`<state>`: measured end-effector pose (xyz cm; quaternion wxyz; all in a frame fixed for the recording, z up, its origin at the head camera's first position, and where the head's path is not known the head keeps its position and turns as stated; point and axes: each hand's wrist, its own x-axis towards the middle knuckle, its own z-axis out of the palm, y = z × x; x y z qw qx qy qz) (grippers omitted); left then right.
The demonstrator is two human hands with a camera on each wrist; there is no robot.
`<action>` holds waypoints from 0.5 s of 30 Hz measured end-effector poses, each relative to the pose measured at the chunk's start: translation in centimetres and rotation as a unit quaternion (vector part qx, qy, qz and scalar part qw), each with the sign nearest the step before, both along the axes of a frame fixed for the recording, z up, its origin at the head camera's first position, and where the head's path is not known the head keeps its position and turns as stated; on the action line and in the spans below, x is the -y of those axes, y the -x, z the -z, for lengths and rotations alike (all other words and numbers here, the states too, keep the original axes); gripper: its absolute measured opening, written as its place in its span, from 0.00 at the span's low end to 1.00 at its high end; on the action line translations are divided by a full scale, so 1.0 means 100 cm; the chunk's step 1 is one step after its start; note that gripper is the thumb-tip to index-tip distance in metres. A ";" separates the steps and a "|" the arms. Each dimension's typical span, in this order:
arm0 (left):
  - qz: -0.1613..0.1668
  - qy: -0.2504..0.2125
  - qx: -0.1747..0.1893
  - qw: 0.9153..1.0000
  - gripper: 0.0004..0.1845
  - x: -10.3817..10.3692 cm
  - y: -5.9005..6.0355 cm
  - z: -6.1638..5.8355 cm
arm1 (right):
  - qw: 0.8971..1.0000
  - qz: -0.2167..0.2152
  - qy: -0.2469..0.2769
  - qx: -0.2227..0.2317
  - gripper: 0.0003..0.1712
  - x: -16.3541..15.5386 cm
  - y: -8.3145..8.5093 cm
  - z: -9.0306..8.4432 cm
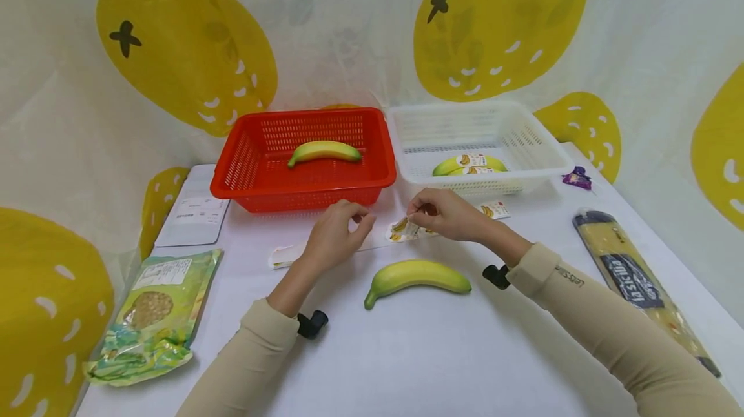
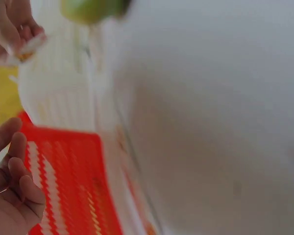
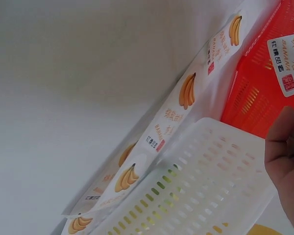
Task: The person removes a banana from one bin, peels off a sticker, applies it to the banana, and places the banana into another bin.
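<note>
My right hand (image 1: pixel 414 213) pinches a banana sticker (image 1: pixel 402 228) just above the white table, in front of the two baskets. The right wrist view shows the lifted sticker (image 3: pixel 286 66) and a long backing strip (image 3: pixel 171 117) of the same stickers below it. My left hand (image 1: pixel 357 217) hovers beside it over the strip (image 1: pixel 285 255), and in the left wrist view its fingers (image 2: pixel 14 161) are loosely curled and hold nothing. An unlabelled green-yellow banana (image 1: pixel 417 275) lies on the table just below both hands.
A red basket (image 1: pixel 302 191) behind my left hand holds one banana (image 1: pixel 324 151). The white basket (image 1: pixel 540 152) to its right holds labelled bananas (image 1: pixel 469 164). At the table's left edge lies a green food pouch (image 1: pixel 154 314); a pasta packet (image 1: pixel 633 275) lies at the right.
</note>
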<state>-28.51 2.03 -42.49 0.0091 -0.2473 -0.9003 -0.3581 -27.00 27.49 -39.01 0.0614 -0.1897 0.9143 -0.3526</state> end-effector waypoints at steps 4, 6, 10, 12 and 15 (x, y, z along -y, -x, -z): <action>0.051 -0.015 -0.025 0.998 0.17 -0.016 -0.009 -0.010 | 1.000 -0.004 0.005 -0.006 0.02 0.001 -0.006 -0.004; 0.068 -0.015 -0.033 0.997 0.16 -0.022 -0.012 -0.012 | 1.000 -0.007 0.010 -0.009 0.02 0.002 -0.009 -0.007; 0.083 -0.019 -0.039 0.996 0.11 -0.031 -0.015 -0.015 | 1.000 -0.010 0.009 -0.016 0.02 0.003 -0.014 -0.011; 0.088 -0.025 -0.036 0.995 0.07 -0.034 -0.015 -0.015 | 1.000 -0.010 0.006 -0.023 0.03 0.003 -0.016 -0.012; 0.096 -0.036 -0.033 0.994 0.05 -0.037 -0.016 -0.016 | 0.999 -0.008 -0.001 -0.034 0.02 0.000 -0.019 -0.012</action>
